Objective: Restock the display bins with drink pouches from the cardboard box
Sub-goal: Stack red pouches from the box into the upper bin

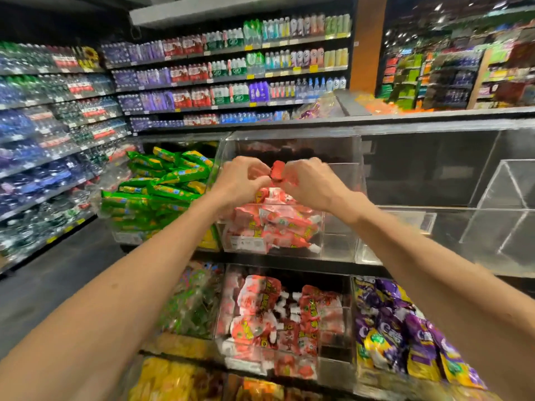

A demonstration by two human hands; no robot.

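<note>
From the head view, I have both hands raised over the middle clear bin (341,233) of the upper row; the left hand (241,180) and right hand (311,183) meet, each grip pinched on one small red pouch (278,170) held between them; neither hand is nearer, they share it. The pile of red pouches (275,224) lies straight below the held one, inside that bin; so the coming move is a short drop downward, I judge. The pouch's long axis is too blurred to call. Green pouches (162,180) fill the bin to the left; the cardboard box is out of sight.
</note>
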